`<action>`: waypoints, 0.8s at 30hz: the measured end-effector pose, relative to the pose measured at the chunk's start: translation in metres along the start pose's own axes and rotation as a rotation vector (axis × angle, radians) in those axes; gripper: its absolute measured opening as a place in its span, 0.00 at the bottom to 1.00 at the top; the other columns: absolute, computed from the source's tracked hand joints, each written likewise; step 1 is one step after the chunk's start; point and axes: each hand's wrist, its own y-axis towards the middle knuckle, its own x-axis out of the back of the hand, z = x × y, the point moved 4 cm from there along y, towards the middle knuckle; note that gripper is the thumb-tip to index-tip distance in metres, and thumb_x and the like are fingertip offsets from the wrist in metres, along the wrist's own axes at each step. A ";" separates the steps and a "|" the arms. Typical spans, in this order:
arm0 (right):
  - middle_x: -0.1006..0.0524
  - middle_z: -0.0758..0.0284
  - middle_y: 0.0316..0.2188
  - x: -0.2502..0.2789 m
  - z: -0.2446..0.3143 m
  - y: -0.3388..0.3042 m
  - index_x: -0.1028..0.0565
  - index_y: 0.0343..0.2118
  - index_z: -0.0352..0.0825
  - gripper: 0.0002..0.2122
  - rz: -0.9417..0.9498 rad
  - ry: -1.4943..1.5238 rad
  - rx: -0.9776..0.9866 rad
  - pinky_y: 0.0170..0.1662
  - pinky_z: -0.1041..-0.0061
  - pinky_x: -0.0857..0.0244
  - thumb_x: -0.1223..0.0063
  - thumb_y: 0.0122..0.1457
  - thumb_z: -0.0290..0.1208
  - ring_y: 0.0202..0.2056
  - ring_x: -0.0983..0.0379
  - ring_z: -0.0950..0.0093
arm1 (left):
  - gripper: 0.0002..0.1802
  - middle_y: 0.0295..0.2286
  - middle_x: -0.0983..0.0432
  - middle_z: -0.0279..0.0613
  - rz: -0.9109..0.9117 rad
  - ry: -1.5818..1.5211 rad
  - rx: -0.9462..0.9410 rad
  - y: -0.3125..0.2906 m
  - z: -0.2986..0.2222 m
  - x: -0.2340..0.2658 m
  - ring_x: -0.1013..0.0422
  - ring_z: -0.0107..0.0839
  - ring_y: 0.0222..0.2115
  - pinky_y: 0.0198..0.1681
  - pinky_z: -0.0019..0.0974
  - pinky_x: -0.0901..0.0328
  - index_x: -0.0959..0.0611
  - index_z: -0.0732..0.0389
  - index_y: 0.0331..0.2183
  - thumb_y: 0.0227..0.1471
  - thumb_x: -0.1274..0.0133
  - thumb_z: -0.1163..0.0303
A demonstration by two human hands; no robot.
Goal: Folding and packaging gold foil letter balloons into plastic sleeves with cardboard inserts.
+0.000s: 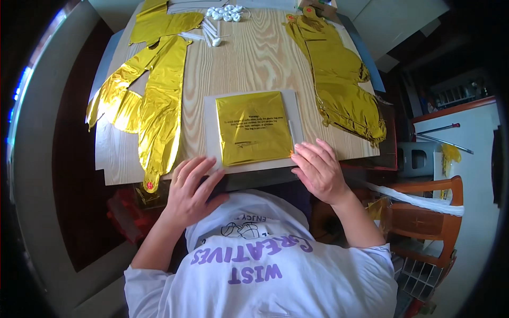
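Note:
A folded gold foil balloon in a clear plastic bag [253, 151] lies flat near the front edge of the table, with dark print on the bag. Under it shows a pale, flat sheet [212, 119]. My left hand [193, 188] is at the bag's near left corner, fingers stretched and apart, holding nothing I can see. By the near right corner is my right hand [319, 170], its fingers extended and its fingertips close to the bag's edge. A small orange bit peeks out at those fingertips.
Flat, unfilled gold foil balloons [159, 100] spread along the table's left side, one hanging over the front edge. Another gold balloon [339, 74] lies at the right. Small white ribbon rolls [225, 13] and white sticks [211, 33] sit at the back. A wooden chair [424, 217] stands at right.

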 end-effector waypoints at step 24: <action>0.33 0.66 0.37 0.002 -0.040 0.035 0.28 0.42 0.35 0.14 0.296 0.563 -0.554 0.36 0.73 0.35 0.37 0.54 0.21 0.30 0.32 0.73 | 0.39 0.66 0.42 0.39 0.348 -0.116 -0.270 0.041 -0.041 -0.046 0.47 0.47 0.67 0.70 0.57 0.55 0.27 0.55 0.60 0.47 0.38 0.58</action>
